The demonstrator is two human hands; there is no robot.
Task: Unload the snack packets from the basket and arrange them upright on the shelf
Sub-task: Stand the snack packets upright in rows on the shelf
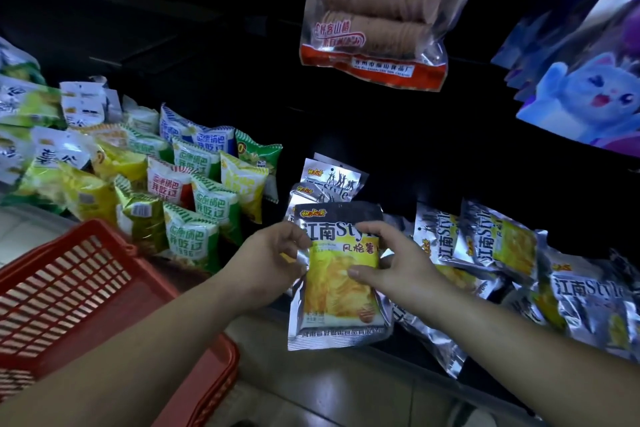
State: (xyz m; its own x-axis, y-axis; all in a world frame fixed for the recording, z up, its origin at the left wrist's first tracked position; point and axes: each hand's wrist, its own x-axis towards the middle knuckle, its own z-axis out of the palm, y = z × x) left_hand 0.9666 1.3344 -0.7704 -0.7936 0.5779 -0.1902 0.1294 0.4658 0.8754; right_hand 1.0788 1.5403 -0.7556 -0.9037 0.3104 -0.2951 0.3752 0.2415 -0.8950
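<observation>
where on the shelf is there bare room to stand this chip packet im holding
Best bet: the dark shelf gap between the two standing silver packets behind the held packet and the leaning silver packets on the right. The green and yellow packets on the left are crowded tight; depth is hard to judge.

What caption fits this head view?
Left hand and right hand hold a silver chip packet before matching packets, red basket alongside.
</observation>
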